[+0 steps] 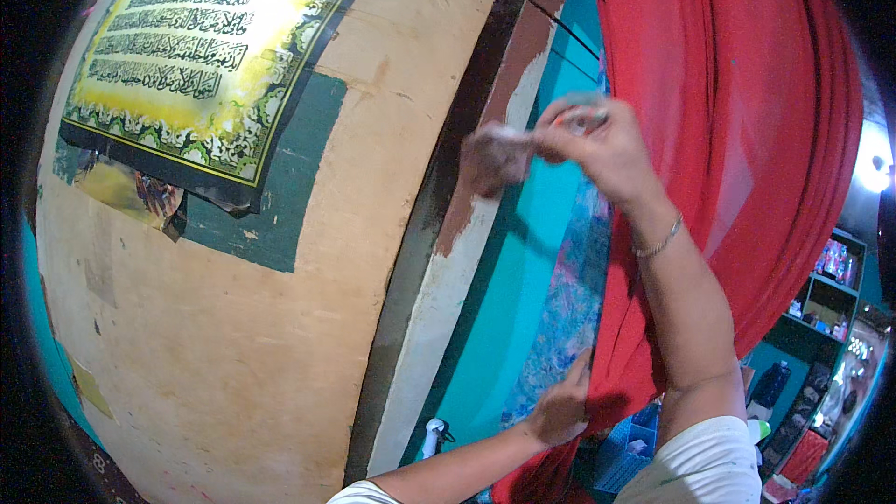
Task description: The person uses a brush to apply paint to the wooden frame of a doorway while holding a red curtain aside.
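My right hand (593,145), raised at upper middle with a bracelet on its wrist, is closed round the handle of a paintbrush (501,157). The brush head is smeared by motion and overlaps a door frame's brown-painted strip (462,215). Lower down, this upright strip is whitish (425,345), with a ragged border between the two colours. My left hand (560,408) is low at the edge of a red curtain (672,84), holding the cloth to the right; some of its fingers are hidden. A blue patterned cloth (560,345) hangs beside that hand.
A tan wall (280,345) at left bears a yellow and black poster (177,47) over a dark green patch. A turquoise surface (499,289) lies beyond the frame. Shelves with small goods (831,285) stand at right; a blue basket (625,453) sits below the curtain.
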A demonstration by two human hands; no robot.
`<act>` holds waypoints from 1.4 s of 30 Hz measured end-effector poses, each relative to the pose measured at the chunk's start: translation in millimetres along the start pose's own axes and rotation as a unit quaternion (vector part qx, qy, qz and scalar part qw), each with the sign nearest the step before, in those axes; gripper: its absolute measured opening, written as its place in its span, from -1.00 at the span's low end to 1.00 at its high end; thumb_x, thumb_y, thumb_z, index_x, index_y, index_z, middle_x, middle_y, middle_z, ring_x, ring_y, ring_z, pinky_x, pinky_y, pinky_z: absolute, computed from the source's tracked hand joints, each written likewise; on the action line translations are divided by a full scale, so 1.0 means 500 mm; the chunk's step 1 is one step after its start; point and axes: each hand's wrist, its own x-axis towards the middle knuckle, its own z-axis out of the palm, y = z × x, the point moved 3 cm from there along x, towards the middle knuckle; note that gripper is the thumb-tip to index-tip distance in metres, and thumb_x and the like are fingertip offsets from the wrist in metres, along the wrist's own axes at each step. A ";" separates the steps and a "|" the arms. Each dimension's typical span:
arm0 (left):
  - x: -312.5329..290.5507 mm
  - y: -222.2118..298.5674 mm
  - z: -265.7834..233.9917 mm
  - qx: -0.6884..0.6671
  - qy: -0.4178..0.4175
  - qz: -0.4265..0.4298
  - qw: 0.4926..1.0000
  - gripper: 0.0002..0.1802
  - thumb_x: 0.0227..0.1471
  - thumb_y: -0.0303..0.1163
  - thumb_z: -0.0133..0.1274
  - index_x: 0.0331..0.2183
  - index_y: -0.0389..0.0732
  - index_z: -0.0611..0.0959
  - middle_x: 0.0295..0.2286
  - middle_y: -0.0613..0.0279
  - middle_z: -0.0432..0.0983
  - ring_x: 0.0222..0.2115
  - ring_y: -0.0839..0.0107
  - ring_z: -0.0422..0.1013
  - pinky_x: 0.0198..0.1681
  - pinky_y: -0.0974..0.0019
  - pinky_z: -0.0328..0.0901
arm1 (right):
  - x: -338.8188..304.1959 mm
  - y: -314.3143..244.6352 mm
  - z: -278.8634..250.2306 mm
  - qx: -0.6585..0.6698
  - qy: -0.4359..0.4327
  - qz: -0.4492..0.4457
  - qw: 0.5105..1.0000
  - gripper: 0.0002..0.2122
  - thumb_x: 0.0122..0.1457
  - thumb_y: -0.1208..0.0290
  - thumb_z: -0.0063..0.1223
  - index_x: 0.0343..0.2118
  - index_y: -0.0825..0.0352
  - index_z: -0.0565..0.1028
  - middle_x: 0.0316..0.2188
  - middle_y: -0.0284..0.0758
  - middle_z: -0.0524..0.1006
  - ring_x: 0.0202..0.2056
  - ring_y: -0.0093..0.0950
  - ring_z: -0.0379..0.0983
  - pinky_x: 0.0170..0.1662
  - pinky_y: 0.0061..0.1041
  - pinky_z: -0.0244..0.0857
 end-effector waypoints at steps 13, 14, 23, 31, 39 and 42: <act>0.011 -0.029 0.013 -0.010 -0.024 -0.030 0.999 0.09 -0.34 -0.57 0.19 0.22 -0.04 0.03 0.20 -0.20 -0.21 -0.13 -0.17 0.35 -0.08 0.06 0.37 | 0.042 0.038 -0.063 -0.184 0.205 -0.147 0.950 -0.92 0.05 0.50 0.18 -0.44 0.39 0.53 -0.60 -0.51 0.44 -0.52 -0.73 0.33 -0.46 -0.72 0.21; 0.014 -0.017 0.006 -0.010 -0.021 -0.016 1.000 0.09 -0.35 -0.57 0.18 0.22 -0.06 0.03 0.21 -0.20 -0.23 -0.16 -0.18 0.37 -0.10 0.05 0.37 | 0.006 0.030 -0.044 -0.212 0.182 -0.143 0.950 -0.92 0.05 0.50 0.18 -0.44 0.39 0.52 -0.60 -0.51 0.44 -0.52 -0.72 0.34 -0.46 -0.71 0.21; 0.013 -0.003 0.064 -0.082 -0.004 -0.025 0.996 0.07 -0.30 -0.59 0.09 0.23 -0.17 -0.10 -0.26 -0.20 0.42 -0.39 -0.18 0.42 -0.40 -0.01 0.34 | -0.098 -0.003 0.002 -0.010 0.087 -0.067 0.994 -0.90 -0.01 0.45 0.18 -0.49 0.36 0.51 -0.62 -0.38 0.52 -0.56 -0.67 0.42 -0.51 -0.59 0.29; 0.100 0.003 0.111 -0.054 -0.034 0.107 0.992 -0.06 -0.22 -0.56 0.01 0.20 -0.21 -0.03 -0.41 -0.13 0.50 -0.35 -0.18 0.42 -0.37 -0.07 0.33 | 0.087 0.084 -0.143 -0.015 0.197 -0.136 0.971 -0.93 0.02 0.54 0.17 -0.44 0.42 0.53 -0.55 -0.34 0.54 -0.55 -0.58 0.50 -0.50 -0.61 0.44; 0.094 -0.051 0.165 0.073 -0.151 -0.112 0.979 -0.45 -0.17 -0.49 0.06 -0.05 -0.33 0.35 -0.26 -0.31 0.41 -0.26 -0.22 0.39 -0.23 -0.07 0.34 | 0.101 0.091 -0.161 -0.010 0.272 -0.155 0.950 -0.92 0.00 0.52 0.19 -0.46 0.40 0.54 -0.59 -0.35 0.54 -0.54 -0.61 0.50 -0.49 -0.64 0.45; 0.092 -0.025 0.139 0.088 -0.099 0.008 0.991 -0.20 -0.26 -0.60 0.01 0.09 -0.39 0.13 -0.23 -0.38 0.35 -0.40 -0.23 0.41 -0.35 -0.10 0.35 | 0.041 0.090 -0.116 -0.076 0.218 -0.122 0.965 -0.92 -0.01 0.52 0.18 -0.48 0.40 0.52 -0.60 -0.34 0.54 -0.55 -0.62 0.50 -0.51 -0.64 0.44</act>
